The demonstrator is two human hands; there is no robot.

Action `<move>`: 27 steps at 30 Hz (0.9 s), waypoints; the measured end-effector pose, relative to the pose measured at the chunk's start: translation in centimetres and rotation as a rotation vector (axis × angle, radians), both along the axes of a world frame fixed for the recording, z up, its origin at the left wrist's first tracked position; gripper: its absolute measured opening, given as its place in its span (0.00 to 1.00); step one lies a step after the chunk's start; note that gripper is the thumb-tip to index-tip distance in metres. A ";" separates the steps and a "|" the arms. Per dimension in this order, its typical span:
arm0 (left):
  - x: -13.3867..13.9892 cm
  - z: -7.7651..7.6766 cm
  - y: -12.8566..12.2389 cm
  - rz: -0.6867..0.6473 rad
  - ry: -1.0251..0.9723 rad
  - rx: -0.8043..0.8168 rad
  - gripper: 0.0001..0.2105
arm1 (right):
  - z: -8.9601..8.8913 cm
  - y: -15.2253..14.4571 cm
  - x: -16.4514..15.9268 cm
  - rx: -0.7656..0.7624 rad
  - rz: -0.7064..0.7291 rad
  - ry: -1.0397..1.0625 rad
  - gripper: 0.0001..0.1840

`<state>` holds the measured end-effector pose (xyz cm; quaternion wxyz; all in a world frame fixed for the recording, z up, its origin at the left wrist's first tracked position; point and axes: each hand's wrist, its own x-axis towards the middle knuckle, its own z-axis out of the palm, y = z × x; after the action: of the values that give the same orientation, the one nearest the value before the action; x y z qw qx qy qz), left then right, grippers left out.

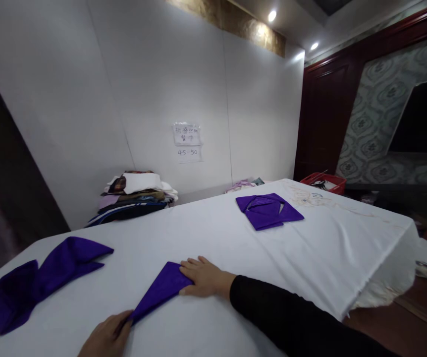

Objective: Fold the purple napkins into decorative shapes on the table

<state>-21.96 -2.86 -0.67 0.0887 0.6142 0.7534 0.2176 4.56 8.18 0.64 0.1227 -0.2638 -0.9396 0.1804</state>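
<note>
A purple cloth napkin point(164, 288), folded into a narrow pointed shape, lies on the white tablecloth point(184, 233) in front of me. My left hand point(106, 333) is closed on its near left tip, fingers and thumb pinching the cloth. At the other end my right hand point(204, 278) rests flat over the fabric, fingers stretched out and pressing down. To the left lie purple napkins point(70, 265), rumpled, their folds running together. Farther back on the right sits another purple napkin point(261, 218), folded with an opening in its middle.
Against the white wall stands a pile of folded clothes point(135, 193). A red basket point(338, 184) is beyond the far right of the table. A paper sign point(187, 143) hangs on the wall. The tablecloth drapes over the table's right edge point(380, 267).
</note>
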 end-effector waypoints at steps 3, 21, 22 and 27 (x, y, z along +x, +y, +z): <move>0.6 0.7 -0.4 0.048 0.049 -0.043 0.17 | -0.2 0.2 -0.1 0.002 0.003 -0.005 0.41; 3.2 0.9 -3.4 0.238 -0.003 0.079 0.09 | -2.7 0.4 -0.1 0.032 -0.001 -0.105 0.38; 3.2 0.8 -3.6 0.242 -0.005 0.084 0.09 | -2.8 0.4 -0.1 0.038 -0.004 -0.103 0.38; 3.7 1.0 -3.9 0.187 -0.018 0.121 0.14 | -3.3 0.6 -0.2 0.058 -0.008 -0.105 0.38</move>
<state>-18.27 -6.71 0.32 0.0373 0.5434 0.7921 0.2755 4.40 8.76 -2.71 0.0815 -0.2730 -0.9485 0.1383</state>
